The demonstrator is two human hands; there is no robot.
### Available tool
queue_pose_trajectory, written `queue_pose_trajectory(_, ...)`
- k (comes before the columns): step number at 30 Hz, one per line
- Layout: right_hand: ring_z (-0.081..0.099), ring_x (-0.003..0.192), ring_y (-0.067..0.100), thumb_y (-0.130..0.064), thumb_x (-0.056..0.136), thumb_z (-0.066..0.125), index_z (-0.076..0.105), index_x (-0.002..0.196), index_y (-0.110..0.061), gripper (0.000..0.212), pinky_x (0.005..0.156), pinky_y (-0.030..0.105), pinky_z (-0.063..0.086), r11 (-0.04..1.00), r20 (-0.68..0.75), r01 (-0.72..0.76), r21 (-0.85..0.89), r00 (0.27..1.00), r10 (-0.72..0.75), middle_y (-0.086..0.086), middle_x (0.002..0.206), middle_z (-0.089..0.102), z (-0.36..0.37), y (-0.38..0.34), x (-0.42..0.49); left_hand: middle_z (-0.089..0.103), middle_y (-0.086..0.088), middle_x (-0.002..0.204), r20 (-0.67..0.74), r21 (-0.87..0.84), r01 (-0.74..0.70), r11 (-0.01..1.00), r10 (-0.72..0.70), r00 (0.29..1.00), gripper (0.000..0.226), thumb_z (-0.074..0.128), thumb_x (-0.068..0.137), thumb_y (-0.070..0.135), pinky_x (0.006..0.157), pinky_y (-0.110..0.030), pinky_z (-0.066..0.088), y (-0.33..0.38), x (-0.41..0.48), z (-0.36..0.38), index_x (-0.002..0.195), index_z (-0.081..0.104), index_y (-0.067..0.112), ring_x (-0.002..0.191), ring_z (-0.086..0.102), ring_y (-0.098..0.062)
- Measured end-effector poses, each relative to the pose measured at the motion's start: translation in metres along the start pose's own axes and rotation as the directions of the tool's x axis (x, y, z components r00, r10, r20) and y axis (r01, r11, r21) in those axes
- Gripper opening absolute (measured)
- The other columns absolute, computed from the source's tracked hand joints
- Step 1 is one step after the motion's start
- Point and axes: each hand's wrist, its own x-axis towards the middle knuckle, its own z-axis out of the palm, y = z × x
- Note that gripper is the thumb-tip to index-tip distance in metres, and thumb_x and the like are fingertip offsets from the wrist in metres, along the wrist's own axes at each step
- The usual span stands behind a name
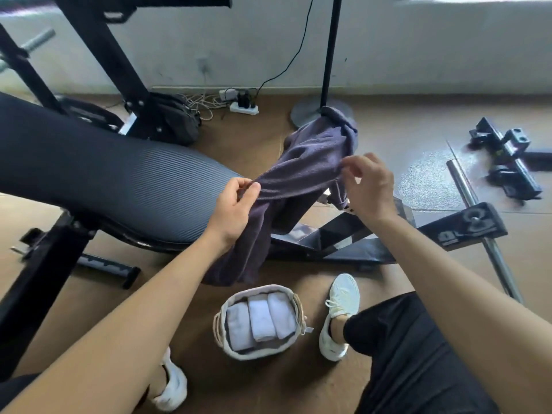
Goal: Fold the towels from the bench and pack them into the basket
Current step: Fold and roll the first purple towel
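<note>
One padded worktop [104, 174] fills the left side. Off its end a dark purple towel [301, 171] hangs in the air, stretched between the left hand [233, 210] and the right hand [370, 186]. The fingers [352, 163] of each hand pinch its upper edge. A barbell [478, 210] lies on the floor at right. Beneath the towel, between two white shoes [340, 315], the basket [257, 356] holds three rolled white towels [260, 321] side by side. A power strip [243, 109] sits by the wall.
</note>
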Motion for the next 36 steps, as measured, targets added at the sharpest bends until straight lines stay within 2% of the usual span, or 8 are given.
queue_pose_trajectory(5,0.041,0.126,0.034,-0.038,0.073,0.084,0.052,0.144,-0.026,0.080,0.099,0.042,0.045,0.940,0.323,0.272,-0.206,0.926,-0.197,0.008,0.143,0.044,-0.001,-0.014,-0.016,0.077,-0.011,0.099,0.111,0.044,-0.063,0.997,0.058,0.992,0.008,0.070,0.096,0.016,0.086,-0.035,0.058,0.015,-0.019,-0.024,0.102,0.071,0.010,0.091,0.072,-0.018)
queue_pose_trajectory(8,0.046,0.119,0.038,-0.038,0.073,0.085,0.065,0.125,-0.020,0.059,0.095,0.050,0.049,0.893,0.283,0.335,-0.302,0.926,-0.251,0.008,0.132,0.055,0.009,-0.017,-0.023,0.077,-0.016,0.099,0.140,-0.037,-0.058,0.998,0.062,0.988,0.017,0.068,0.097,0.018,0.084,-0.036,0.059,0.029,-0.039,-0.036,0.101,0.073,0.003,0.090,0.073,-0.021)
queue_pose_trajectory(12,0.055,0.095,0.035,-0.022,0.088,0.073,0.073,0.098,-0.014,0.013,0.080,0.045,0.050,0.883,0.168,0.414,-0.224,0.908,-0.383,0.004,0.101,0.069,0.014,-0.019,-0.025,0.075,0.004,0.080,0.092,-0.114,-0.052,0.992,0.063,0.994,0.019,0.066,0.094,0.022,0.071,-0.021,0.055,0.036,-0.062,-0.057,0.092,0.071,0.004,0.076,0.069,-0.008)
queue_pose_trajectory(17,0.058,0.100,0.033,-0.019,0.095,0.066,0.072,0.107,-0.013,0.015,0.081,0.049,0.053,0.878,0.290,0.387,-0.283,0.907,-0.306,0.006,0.109,0.071,0.010,-0.023,-0.028,0.059,-0.001,0.069,-0.159,-0.015,-0.025,1.000,0.023,0.987,0.049,0.069,0.091,0.041,0.056,-0.025,0.045,0.008,-0.070,-0.099,0.080,0.062,-0.006,0.062,0.052,-0.009)
queue_pose_trajectory(21,0.055,0.110,0.034,-0.018,0.096,0.064,0.070,0.100,-0.007,0.013,0.084,0.047,0.054,0.859,0.326,0.394,-0.326,0.900,-0.289,0.011,0.117,0.065,0.014,-0.029,-0.022,0.059,0.016,0.057,-0.245,0.071,0.069,0.995,-0.049,0.968,0.038,0.069,0.096,0.036,0.056,-0.024,0.045,-0.020,-0.074,-0.117,0.071,0.065,0.009,0.055,0.052,-0.003)
queue_pose_trajectory(24,0.055,0.104,0.033,-0.013,0.094,0.061,0.066,0.098,-0.007,0.009,0.081,0.049,0.052,0.861,0.408,0.414,-0.297,0.870,-0.277,0.011,0.110,0.066,0.024,-0.042,-0.026,0.068,0.009,0.070,-0.225,0.144,0.100,0.985,-0.066,0.972,0.031,0.074,0.093,0.035,0.067,-0.030,0.051,-0.040,-0.082,-0.118,0.083,0.069,0.007,0.065,0.060,-0.007)
queue_pose_trajectory(30,0.061,0.088,0.024,-0.004,0.088,0.063,0.069,0.099,-0.013,0.015,0.077,0.035,0.050,0.999,0.554,-0.023,-0.043,0.831,0.043,0.004,0.091,0.066,0.056,-0.041,-0.066,0.074,-0.005,0.101,-0.145,0.235,0.165,0.958,-0.133,0.980,0.028,0.085,0.083,0.019,0.086,-0.027,0.054,-0.085,-0.100,-0.137,0.106,0.068,0.017,0.094,0.068,-0.018)
queue_pose_trajectory(36,0.064,0.104,0.025,-0.006,0.096,0.050,0.063,0.110,-0.014,0.022,0.092,0.045,0.055,0.945,0.615,-0.327,0.024,0.750,0.244,0.006,0.107,0.067,0.080,-0.029,-0.096,0.073,0.008,0.077,-0.102,0.388,0.219,0.895,-0.195,0.976,0.010,0.080,0.088,0.028,0.078,-0.026,0.050,-0.128,-0.119,-0.154,0.081,0.073,0.030,0.075,0.064,-0.001)
